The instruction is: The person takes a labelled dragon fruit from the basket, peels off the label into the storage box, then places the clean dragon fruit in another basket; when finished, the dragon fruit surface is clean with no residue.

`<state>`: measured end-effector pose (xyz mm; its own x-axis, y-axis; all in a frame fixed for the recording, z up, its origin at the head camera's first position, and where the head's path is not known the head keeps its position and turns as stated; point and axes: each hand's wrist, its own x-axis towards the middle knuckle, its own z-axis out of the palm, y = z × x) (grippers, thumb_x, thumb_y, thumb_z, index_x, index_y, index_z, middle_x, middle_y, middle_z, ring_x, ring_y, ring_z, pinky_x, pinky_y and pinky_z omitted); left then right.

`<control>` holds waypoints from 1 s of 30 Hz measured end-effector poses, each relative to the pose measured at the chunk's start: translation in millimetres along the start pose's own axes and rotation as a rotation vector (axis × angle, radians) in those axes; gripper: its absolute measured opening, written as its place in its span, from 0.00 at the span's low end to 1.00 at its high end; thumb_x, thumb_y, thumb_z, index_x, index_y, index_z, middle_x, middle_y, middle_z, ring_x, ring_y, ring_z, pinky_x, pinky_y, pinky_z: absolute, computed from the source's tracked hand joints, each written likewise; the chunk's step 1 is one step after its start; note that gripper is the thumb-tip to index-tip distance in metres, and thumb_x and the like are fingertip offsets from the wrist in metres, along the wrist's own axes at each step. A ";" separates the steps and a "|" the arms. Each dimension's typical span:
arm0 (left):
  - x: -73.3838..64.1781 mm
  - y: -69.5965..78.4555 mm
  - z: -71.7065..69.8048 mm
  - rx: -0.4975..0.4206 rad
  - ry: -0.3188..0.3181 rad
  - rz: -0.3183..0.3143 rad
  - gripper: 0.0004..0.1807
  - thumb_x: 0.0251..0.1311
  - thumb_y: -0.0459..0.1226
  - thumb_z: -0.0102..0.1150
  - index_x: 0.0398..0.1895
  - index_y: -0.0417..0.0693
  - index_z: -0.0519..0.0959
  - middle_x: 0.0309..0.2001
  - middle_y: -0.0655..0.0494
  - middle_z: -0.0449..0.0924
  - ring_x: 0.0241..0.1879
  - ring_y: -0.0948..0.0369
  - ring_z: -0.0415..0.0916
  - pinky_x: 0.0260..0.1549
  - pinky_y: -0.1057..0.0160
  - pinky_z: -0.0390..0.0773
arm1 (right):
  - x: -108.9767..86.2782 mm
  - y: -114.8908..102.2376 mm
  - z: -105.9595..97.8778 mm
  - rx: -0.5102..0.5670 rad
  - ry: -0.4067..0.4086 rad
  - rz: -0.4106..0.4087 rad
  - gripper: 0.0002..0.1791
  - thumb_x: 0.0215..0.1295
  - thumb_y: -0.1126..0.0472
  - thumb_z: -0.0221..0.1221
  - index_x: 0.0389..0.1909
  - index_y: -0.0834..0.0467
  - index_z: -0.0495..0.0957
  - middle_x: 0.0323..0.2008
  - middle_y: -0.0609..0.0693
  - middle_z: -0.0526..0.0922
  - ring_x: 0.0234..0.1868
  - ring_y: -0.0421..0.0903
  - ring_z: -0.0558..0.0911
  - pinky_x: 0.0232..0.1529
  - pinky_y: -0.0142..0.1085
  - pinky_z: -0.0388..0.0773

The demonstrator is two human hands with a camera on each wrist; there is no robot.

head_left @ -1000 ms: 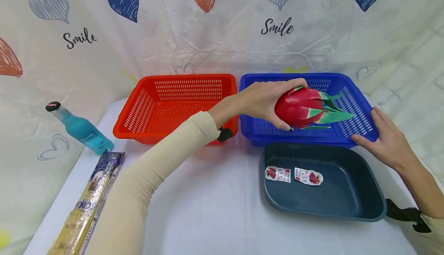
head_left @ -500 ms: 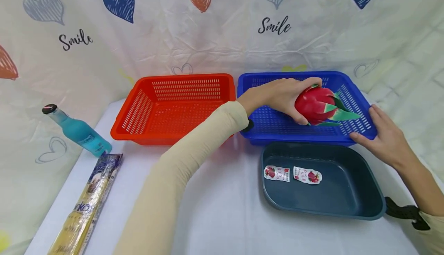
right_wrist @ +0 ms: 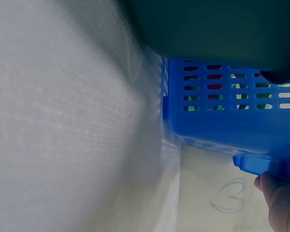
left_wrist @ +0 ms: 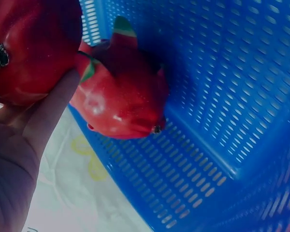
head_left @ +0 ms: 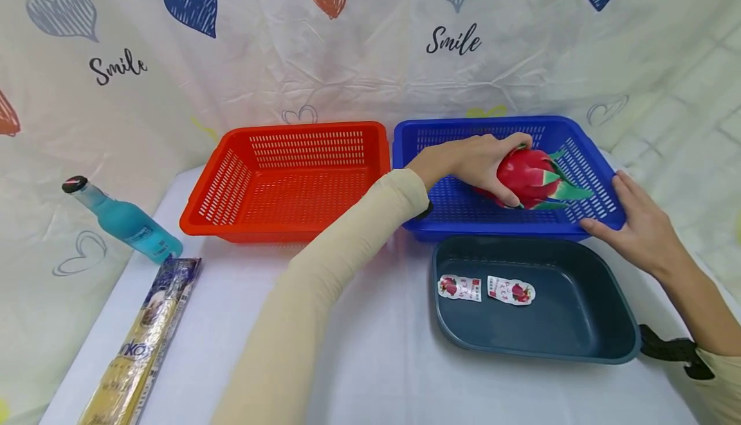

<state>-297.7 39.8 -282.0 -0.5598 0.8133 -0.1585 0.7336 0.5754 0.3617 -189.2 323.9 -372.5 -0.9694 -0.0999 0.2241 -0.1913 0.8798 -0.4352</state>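
My left hand grips a red dragon fruit with green-tipped leaves, over the inside of the blue basket. In the left wrist view this held dragon fruit is at the upper left, with fingers along its underside. A second dragon fruit rests in the basket beside it; in the head view it is mostly hidden behind the left hand. My right hand holds the basket's right rim, thumb at the front corner. The right wrist view shows that hand pinching the blue rim.
A red basket stands left of the blue one. In front sits a dark teal tub holding two fruit-printed labels. At the left are a turquoise bottle and a long gold packet on the white-covered table.
My left hand has carried the dragon fruit rightward and lower into the blue basket. The right hand stays on the rim. The head view has shifted slightly.
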 end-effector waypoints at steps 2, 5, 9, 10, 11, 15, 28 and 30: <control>3.4 2.2 0.2 0.004 -0.007 -0.012 0.54 0.45 0.64 0.66 0.71 0.62 0.48 0.64 0.62 0.70 0.60 0.64 0.70 0.55 0.73 0.73 | 0.0 0.3 -0.3 -0.006 -0.001 0.003 0.54 0.59 0.45 0.58 0.77 0.59 0.38 0.77 0.65 0.40 0.69 0.77 0.52 0.47 0.76 0.60; 7.7 5.9 0.3 0.020 -0.019 -0.026 0.53 0.46 0.65 0.65 0.71 0.62 0.48 0.63 0.61 0.72 0.58 0.64 0.71 0.55 0.73 0.73 | 0.3 0.6 -0.9 -0.012 -0.001 0.002 0.54 0.60 0.45 0.58 0.77 0.59 0.37 0.77 0.66 0.40 0.70 0.76 0.51 0.48 0.77 0.59; 10.8 9.4 0.7 0.047 -0.043 -0.046 0.52 0.47 0.66 0.63 0.69 0.62 0.48 0.63 0.61 0.72 0.58 0.64 0.71 0.55 0.74 0.72 | 0.9 0.5 -0.9 -0.011 0.003 -0.006 0.54 0.59 0.46 0.59 0.77 0.60 0.38 0.76 0.66 0.40 0.70 0.76 0.51 0.48 0.77 0.59; 10.8 10.3 0.9 0.051 -0.051 -0.054 0.52 0.47 0.66 0.63 0.69 0.62 0.48 0.63 0.61 0.71 0.59 0.64 0.71 0.55 0.73 0.72 | 1.0 0.6 -0.6 -0.010 0.003 -0.005 0.54 0.59 0.46 0.59 0.76 0.60 0.38 0.76 0.66 0.40 0.70 0.76 0.51 0.48 0.77 0.59; 10.8 10.7 1.2 0.051 -0.058 -0.064 0.52 0.46 0.67 0.63 0.69 0.62 0.48 0.64 0.61 0.70 0.59 0.64 0.70 0.55 0.73 0.72 | 0.9 0.6 -0.4 -0.008 0.004 -0.005 0.54 0.59 0.46 0.59 0.77 0.60 0.38 0.76 0.66 0.40 0.70 0.76 0.51 0.48 0.77 0.59; 10.0 12.5 2.3 0.034 -0.082 -0.096 0.52 0.46 0.67 0.63 0.68 0.63 0.47 0.64 0.62 0.68 0.61 0.64 0.66 0.56 0.73 0.72 | 0.6 0.8 0.1 -0.006 -0.002 0.000 0.54 0.59 0.46 0.59 0.77 0.60 0.38 0.76 0.66 0.40 0.70 0.77 0.51 0.47 0.77 0.59; 10.3 17.8 1.9 0.059 -0.117 -0.109 0.53 0.44 0.67 0.63 0.68 0.62 0.46 0.65 0.65 0.66 0.63 0.66 0.64 0.58 0.72 0.70 | -1.1 0.2 -0.9 -0.007 -0.005 -0.003 0.54 0.59 0.46 0.59 0.76 0.60 0.37 0.76 0.66 0.39 0.70 0.77 0.50 0.47 0.77 0.59; 10.6 18.6 2.3 0.065 -0.118 -0.104 0.53 0.44 0.67 0.63 0.68 0.62 0.46 0.65 0.64 0.67 0.62 0.67 0.65 0.58 0.72 0.70 | -1.4 0.2 -0.9 -0.011 -0.006 -0.002 0.54 0.59 0.46 0.59 0.76 0.60 0.37 0.76 0.66 0.39 0.70 0.77 0.50 0.47 0.77 0.59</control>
<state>-289.1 59.3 -279.1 -0.5877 0.7515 -0.2998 0.6994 0.6582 0.2787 -187.8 324.7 -372.1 -0.9698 -0.1045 0.2202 -0.1918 0.8845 -0.4252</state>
